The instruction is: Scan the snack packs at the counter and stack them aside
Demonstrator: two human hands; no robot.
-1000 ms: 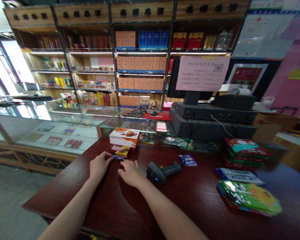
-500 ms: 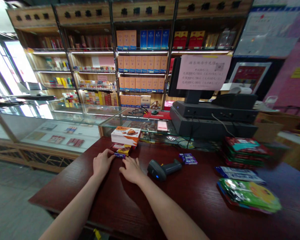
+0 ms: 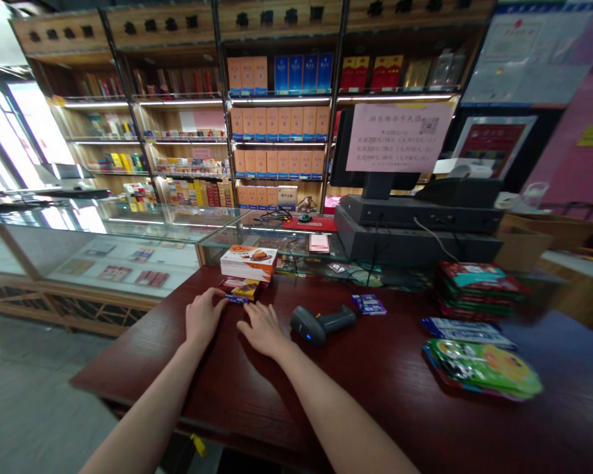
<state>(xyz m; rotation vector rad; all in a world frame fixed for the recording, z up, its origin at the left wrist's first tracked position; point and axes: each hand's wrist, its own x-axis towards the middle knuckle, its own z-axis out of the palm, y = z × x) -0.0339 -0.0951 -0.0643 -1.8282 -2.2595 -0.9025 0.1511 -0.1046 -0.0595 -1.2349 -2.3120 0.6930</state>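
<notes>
My left hand (image 3: 203,315) rests on the dark red wooden counter (image 3: 375,388), its fingers curled with the tips pinching the left end of a small purple packet (image 3: 236,299). My right hand (image 3: 261,325) lies flat beside it, fingers spread, fingertips just short of the packet's right end. Directly behind the packet lie yellow and red snack packets (image 3: 244,288), and on top of those rests an orange and white box (image 3: 250,261). A grey handheld barcode scanner (image 3: 321,322) lies to the right of my right hand.
Two small purple packets (image 3: 369,304) lie past the scanner. Further right are a stack of red-green packets (image 3: 479,289), a blue-white packet (image 3: 467,329) and green-yellow bags (image 3: 484,368). A till with a monitor (image 3: 415,230) stands behind. A glass display case (image 3: 128,250) runs left.
Both hands have slid a little forward with the small purple packet, up to the snack packets. The view has shifted slightly.
</notes>
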